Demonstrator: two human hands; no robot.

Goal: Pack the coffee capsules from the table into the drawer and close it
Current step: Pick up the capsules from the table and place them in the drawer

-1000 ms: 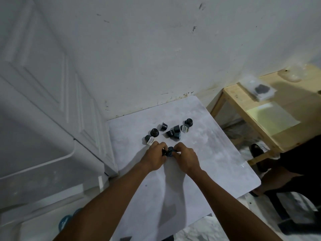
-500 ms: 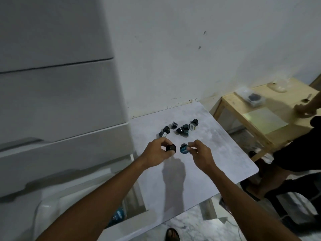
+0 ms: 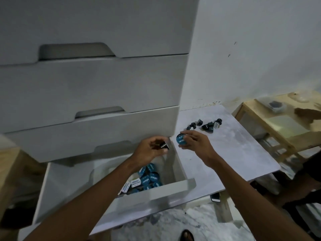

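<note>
Fingers (image 3: 157, 139) of the left hand (image 3: 147, 151): curled, pinching one dark capsule (image 3: 164, 145), held tilted above the far right corner of the drawer (image 3: 156, 193).
Drawer: lowest of a grey chest (image 3: 86, 84), pulled out; the three fronts above it sit flush.
Stored capsules (image 3: 149, 178): a heap of blue-lidded and white-labelled pieces against the drawer's right wall, toward its front.
Right hand (image 3: 196, 145): fingertips (image 3: 190, 133) and thumb closed round one blue-lidded capsule (image 3: 180, 140), lid turned to the camera, held over the left edge of the bench (image 3: 234, 153), just beside the drawer's right wall.
Bench: pale marbled top, its left edge next to the chest.
Loose capsules (image 3: 206, 126): a small dark cluster near the bench's far edge, some upright, some tipped.
Phone (image 3: 215, 197): on the floor below the bench's near edge.
Wooden table (image 3: 278, 127): to the right of the bench, apart from it.
</note>
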